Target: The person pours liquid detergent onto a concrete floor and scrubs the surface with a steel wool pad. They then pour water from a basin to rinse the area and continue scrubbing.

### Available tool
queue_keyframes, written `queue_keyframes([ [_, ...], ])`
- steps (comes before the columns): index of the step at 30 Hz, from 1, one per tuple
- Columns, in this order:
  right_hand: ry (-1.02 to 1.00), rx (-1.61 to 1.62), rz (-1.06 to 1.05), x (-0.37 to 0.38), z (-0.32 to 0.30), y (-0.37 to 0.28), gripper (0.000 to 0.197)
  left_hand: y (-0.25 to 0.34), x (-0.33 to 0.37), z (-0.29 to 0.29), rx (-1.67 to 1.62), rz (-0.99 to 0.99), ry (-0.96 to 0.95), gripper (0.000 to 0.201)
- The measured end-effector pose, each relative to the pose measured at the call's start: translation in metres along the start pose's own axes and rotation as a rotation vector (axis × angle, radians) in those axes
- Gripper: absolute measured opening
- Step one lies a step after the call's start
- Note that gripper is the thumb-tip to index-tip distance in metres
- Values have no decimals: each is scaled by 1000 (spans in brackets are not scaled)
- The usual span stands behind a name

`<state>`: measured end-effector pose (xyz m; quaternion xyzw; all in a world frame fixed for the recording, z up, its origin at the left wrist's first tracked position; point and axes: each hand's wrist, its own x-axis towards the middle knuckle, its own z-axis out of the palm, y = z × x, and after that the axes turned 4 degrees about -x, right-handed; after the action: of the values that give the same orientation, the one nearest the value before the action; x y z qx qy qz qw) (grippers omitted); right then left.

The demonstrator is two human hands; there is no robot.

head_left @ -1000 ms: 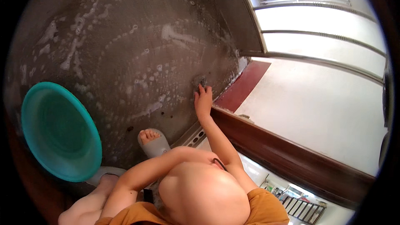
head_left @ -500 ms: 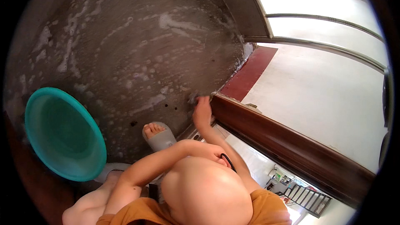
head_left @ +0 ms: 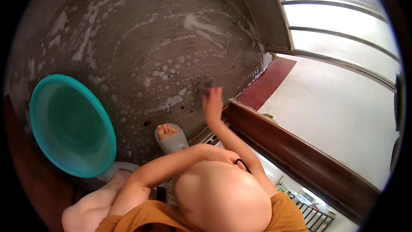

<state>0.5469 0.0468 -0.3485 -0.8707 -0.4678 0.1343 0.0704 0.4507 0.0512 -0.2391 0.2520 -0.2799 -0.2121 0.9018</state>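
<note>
My right hand (head_left: 213,103) reaches down to a wet, dark grey floor (head_left: 141,73) streaked with white foam. Its fingers are closed around a small dark grey clump (head_left: 208,85), blurred, of a kind I cannot make out. Across my bent knee (head_left: 223,189) lies my left forearm, with the left hand (head_left: 227,155) tucked between the knee and my right arm. Most of the left fingers are hidden. A thin black band (head_left: 243,164) shows beside that hand. To the left stands a round turquoise basin (head_left: 112,139), next to my feet; neither hand touches it.
A brown wooden door edge (head_left: 296,150) runs along the right, by a dark red sill strip (head_left: 266,83) and a pale floor (head_left: 330,107). My foot in a grey slipper (head_left: 174,142) is near the right hand. Barred glazing (head_left: 339,17) stands at the far right.
My right hand has moved slightly forward and left, away from the wooden edge, with the dark clump. The view has shifted, so most things appear farther right. My left arm stays across the knee.
</note>
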Motion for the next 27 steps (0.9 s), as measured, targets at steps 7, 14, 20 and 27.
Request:
queue_keyframes([
  [7,-106,-89,-188,8,13,1,23,14,-7,10,22,66,41,25],
  [14,130,-104,54,79,-32,41,20,10,-2,16,61,95,31,25],
  [20,-176,-7,-59,-28,7,-14,29,-17,-17,20,-15,26,89,27],
  [27,-158,33,-32,3,-4,-6,23,-21,-9,21,45,95,87,24],
])
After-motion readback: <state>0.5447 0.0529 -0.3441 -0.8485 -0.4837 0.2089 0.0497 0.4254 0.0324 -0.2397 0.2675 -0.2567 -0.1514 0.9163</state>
